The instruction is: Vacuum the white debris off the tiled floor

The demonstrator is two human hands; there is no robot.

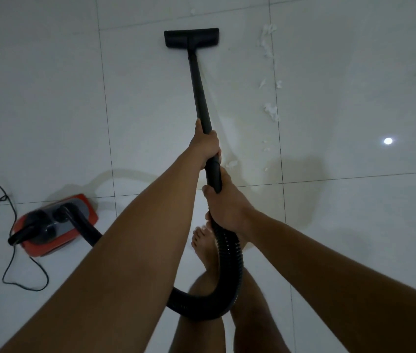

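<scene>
A black vacuum wand (198,80) runs away from me to a flat black floor head (191,36) resting on the white tiled floor (49,98). My left hand (205,143) grips the wand higher up. Just below it, my right hand (224,202) holds the wand's lower end where the ribbed hose (227,276) joins. White debris (269,47) lies in a loose line along a tile joint to the right of the wand, with more debris clumps (271,112) closer and a small debris bit (231,164) beside my hands.
The red and black vacuum body (54,225) sits on the floor at the lower left, its black power cord (11,263) looping around it. My bare feet and legs (204,245) stand under the hose. A lamp's reflection (388,141) shines on the right tile.
</scene>
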